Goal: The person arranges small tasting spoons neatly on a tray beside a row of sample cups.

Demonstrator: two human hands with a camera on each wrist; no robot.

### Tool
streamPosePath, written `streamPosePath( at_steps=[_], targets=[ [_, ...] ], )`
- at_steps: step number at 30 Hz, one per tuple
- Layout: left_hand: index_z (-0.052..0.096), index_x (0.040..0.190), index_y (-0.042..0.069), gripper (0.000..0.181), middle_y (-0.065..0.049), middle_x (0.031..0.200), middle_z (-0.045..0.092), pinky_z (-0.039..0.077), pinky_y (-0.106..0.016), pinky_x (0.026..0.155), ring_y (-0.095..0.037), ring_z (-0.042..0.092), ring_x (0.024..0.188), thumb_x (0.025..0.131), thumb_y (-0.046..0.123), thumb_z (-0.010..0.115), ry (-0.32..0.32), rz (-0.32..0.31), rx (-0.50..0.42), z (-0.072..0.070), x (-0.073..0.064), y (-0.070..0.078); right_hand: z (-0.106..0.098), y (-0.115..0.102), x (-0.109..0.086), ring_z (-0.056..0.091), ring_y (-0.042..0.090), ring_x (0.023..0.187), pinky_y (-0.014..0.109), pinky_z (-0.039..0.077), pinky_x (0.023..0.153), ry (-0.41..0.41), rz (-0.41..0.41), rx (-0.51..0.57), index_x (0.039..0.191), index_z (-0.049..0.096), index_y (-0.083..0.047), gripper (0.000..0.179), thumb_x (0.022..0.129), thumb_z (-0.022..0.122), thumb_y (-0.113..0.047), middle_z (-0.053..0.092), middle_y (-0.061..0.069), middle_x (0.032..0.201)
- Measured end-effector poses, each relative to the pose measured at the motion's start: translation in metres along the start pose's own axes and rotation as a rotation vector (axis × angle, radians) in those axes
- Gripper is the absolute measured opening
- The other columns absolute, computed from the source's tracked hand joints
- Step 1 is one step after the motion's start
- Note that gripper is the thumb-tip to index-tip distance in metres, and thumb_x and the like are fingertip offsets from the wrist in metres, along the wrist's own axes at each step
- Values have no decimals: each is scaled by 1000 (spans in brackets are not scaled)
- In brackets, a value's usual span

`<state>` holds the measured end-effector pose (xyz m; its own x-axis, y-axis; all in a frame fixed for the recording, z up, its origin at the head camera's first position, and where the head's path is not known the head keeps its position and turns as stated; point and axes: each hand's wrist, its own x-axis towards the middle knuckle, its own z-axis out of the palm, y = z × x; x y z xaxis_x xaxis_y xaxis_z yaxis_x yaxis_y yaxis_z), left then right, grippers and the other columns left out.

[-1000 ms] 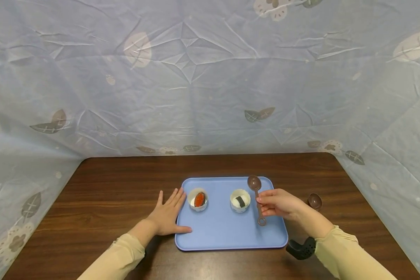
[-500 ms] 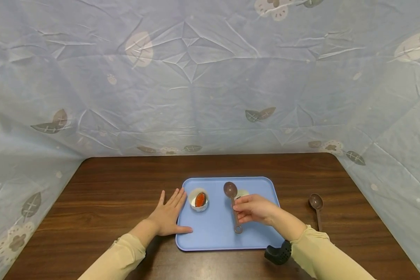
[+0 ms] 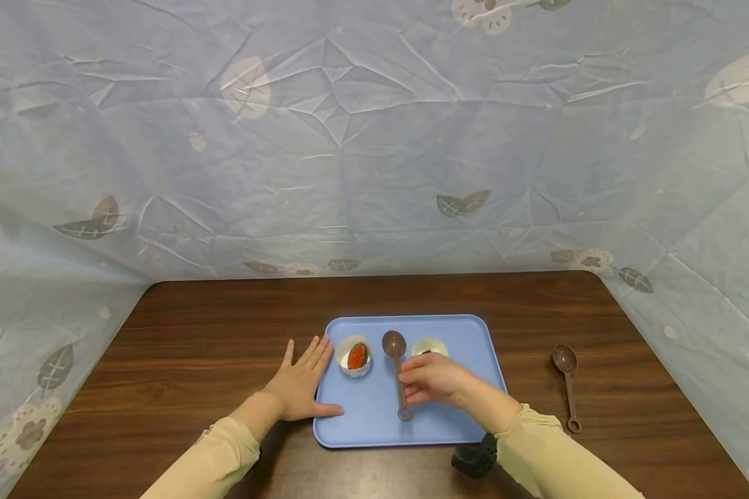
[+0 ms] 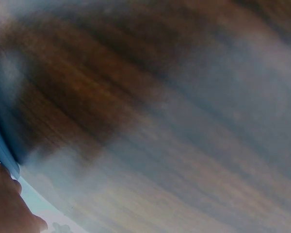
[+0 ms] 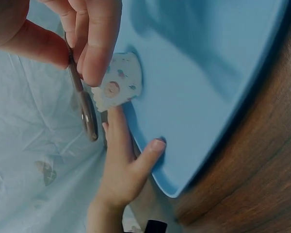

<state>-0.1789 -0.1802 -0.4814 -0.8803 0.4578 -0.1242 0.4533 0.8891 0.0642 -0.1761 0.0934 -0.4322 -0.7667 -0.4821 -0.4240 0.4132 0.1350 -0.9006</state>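
Between thumb and fingers, my right hand [image 3: 435,378] pinches the handle of a brown spoon [image 3: 394,344] over the blue tray [image 3: 374,428]. The spoon's bowl points away from me, between two small cups. On the left, a white cup [image 3: 345,345] holds a piece of orange-topped sushi [image 3: 357,356]. My right hand partly covers the other cup [image 3: 433,343], and only a dark bit of its contents shows. My left hand [image 3: 296,384] lies spread on the tray's left edge, thumb over the rim. A patterned cup [image 5: 122,80] appears beyond the spoon in the right wrist view.
A second brown spoon [image 3: 568,384] lies on the dark wood table [image 3: 212,326], right of the tray. Pale patterned sheeting [image 3: 374,173] hangs behind the table and along both sides. The left wrist view is mostly blurred wood.
My right hand has carried the spoon leftward across the tray, from right of the right cup to between both cups. The second spoon is now uncovered. My left hand stays put.
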Motion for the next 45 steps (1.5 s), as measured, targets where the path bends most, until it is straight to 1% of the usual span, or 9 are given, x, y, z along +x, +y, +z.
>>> streamPosePath(
  at_steps=[6, 12, 17, 21, 27, 33, 37, 41, 45],
  targets=[
    [17, 148, 1, 112, -16, 157, 11, 3, -63, 112, -33, 12, 145, 72, 77, 51, -13, 0, -5, -3, 0, 1, 8, 6, 6, 55, 5, 56, 21, 55, 57, 63, 15, 2, 94, 53, 1, 7, 88, 50, 3, 53, -2, 62],
    [16, 148, 1, 113, -16, 157, 10, 2, -61, 114, -33, 12, 145, 72, 77, 51, -1, 7, -28, 0, 0, 0, 17, 12, 12, 55, 6, 54, 23, 56, 56, 148, 27, -52, 93, 55, 5, 7, 87, 52, 3, 53, -1, 61],
    [17, 148, 1, 112, -17, 157, 11, 3, -61, 114, -34, 12, 145, 72, 76, 52, -8, 7, -35, -3, -1, 2, 21, 17, 18, 55, 8, 54, 27, 57, 57, 183, 33, -72, 94, 54, 8, 8, 87, 52, 5, 53, 1, 62],
    [17, 148, 0, 112, -17, 157, 12, 4, -61, 114, -34, 13, 145, 72, 75, 52, -11, 6, -30, -4, -1, 2, 26, 22, 21, 54, 9, 55, 29, 57, 58, 211, 40, -108, 95, 55, 10, 11, 87, 52, 5, 53, 2, 63],
    [17, 148, 1, 112, -17, 157, 11, 5, -60, 114, -34, 13, 145, 72, 76, 52, 11, 19, -24, 0, -1, 0, 32, 26, 23, 53, 9, 51, 27, 56, 54, 218, 38, -110, 93, 55, 10, 9, 86, 53, 6, 52, 1, 61],
    [17, 148, 0, 112, -17, 157, 11, 6, -57, 115, -33, 14, 145, 73, 76, 50, 28, 39, -15, 2, -1, -2, 36, 27, 24, 53, 8, 50, 27, 56, 52, 238, 37, -130, 95, 56, 11, 11, 86, 54, 5, 53, 2, 60],
    [19, 147, -1, 110, -18, 156, 13, 8, -57, 115, -35, 15, 144, 74, 75, 50, 23, 59, -2, 0, -1, -1, 37, 27, 24, 52, 8, 50, 26, 56, 52, 246, 39, -162, 97, 58, 11, 14, 86, 55, 2, 52, 3, 61],
    [19, 147, -2, 109, -18, 156, 13, 8, -57, 115, -35, 15, 144, 75, 74, 50, 11, 61, 5, -2, -1, 0, 36, 26, 22, 52, 8, 50, 24, 55, 51, 252, 55, -195, 101, 59, 12, 19, 87, 57, -1, 52, 3, 62],
    [18, 147, -1, 109, -18, 156, 12, 7, -57, 116, -34, 14, 145, 75, 74, 51, -3, 50, 4, -2, -1, 0, 35, 23, 19, 52, 9, 52, 24, 55, 50, 253, 77, -220, 103, 60, 12, 23, 87, 57, -5, 53, 4, 67]
  ],
)
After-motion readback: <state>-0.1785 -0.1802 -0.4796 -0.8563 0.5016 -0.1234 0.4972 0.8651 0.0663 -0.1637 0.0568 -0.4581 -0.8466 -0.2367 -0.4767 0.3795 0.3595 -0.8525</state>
